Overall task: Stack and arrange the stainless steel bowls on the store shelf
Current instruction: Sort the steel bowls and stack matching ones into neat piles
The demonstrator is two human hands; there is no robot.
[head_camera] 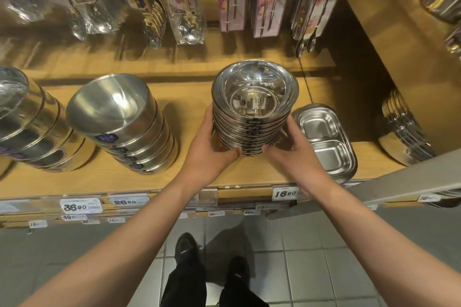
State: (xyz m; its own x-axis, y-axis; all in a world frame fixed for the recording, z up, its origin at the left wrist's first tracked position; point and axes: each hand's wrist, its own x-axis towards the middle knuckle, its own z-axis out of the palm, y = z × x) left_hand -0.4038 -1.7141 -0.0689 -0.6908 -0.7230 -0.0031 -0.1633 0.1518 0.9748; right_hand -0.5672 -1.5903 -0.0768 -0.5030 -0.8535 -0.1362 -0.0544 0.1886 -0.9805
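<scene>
I see a wooden shelf (204,177) carrying stacks of steel bowls (252,107), deeper bowls (124,124) and, at the left edge, more (30,119). A two-compartment tray (324,137) sits just right of the middle stack.

A light wooden store shelf (104,182) is seen under warm light. Grey floor tiles (311,271) are laid below, and white price tags (81,205) are fixed along its edge.
</scene>
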